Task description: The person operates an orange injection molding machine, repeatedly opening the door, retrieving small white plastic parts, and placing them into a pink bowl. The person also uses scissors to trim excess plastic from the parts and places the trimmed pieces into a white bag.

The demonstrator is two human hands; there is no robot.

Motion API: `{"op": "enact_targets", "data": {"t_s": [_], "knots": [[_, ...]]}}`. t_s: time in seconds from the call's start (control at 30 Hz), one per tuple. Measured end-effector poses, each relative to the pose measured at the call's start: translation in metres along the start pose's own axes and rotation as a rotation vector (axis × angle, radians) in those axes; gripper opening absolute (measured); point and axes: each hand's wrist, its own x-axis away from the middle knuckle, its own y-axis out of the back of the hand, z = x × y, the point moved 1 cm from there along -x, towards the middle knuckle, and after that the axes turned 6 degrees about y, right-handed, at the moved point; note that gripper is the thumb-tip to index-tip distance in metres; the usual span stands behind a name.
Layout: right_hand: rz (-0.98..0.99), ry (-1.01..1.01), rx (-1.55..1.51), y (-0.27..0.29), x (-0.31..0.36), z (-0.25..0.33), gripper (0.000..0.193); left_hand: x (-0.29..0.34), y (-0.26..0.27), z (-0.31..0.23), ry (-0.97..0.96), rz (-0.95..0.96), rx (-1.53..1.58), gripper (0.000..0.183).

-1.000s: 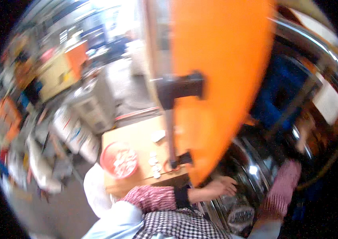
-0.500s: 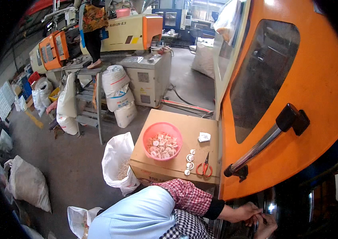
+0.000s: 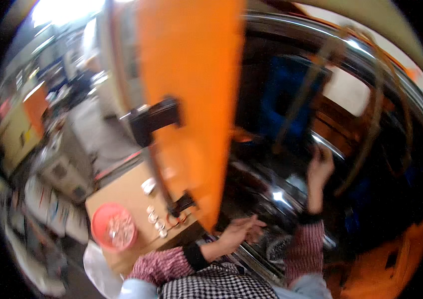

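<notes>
Just right of the orange door (image 3: 189, 114), the dark, shiny insides of a machine (image 3: 277, 195) fill the middle and right of the scene. The right hand (image 3: 320, 167) is up among them, fingertips by a bright metal bar (image 3: 327, 145); its fingers are bent, but blur hides whether that grip is closed on anything. Nearer and to the left, the left hand (image 3: 241, 234) is over the machine's near edge, fingers stretched toward the right; whether its grip holds something I cannot tell either. Beyond the right hand are a blue block (image 3: 291, 107) and a hanging hose (image 3: 372, 142). A black handle (image 3: 154, 121) stands out on the door. Left of the door, a brown surface (image 3: 117, 192) carries a pink bowl (image 3: 99, 222) of pale pieces, a short row of white pieces (image 3: 154, 218) and a separate white lump (image 3: 148, 186) on the far side. A white bag (image 3: 101, 269) sits against its near left side.
</notes>
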Motion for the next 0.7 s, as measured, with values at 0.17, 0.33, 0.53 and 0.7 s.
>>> {"op": "enact_targets", "data": {"t_s": [0.17,0.33,0.53,0.7], "knots": [[-0.237,-0.065,0.117,-0.041,-0.092,-0.073,0.018,0.004,-0.006,-0.01,0.134,-0.09,-0.115,0.044],[-0.356,0.177,0.241,-0.078,-0.144,-0.115,0.016,0.002,0.005,-0.004,0.145,-0.041,-0.097,0.041],[-0.396,0.242,0.117,-0.098,-0.172,-0.12,0.017,0.004,0.004,-0.013,0.15,-0.102,-0.178,0.039],[-0.409,0.099,0.027,-0.109,-0.172,-0.115,0.014,-0.002,0.009,-0.01,0.14,-0.128,-0.189,0.039]]}}
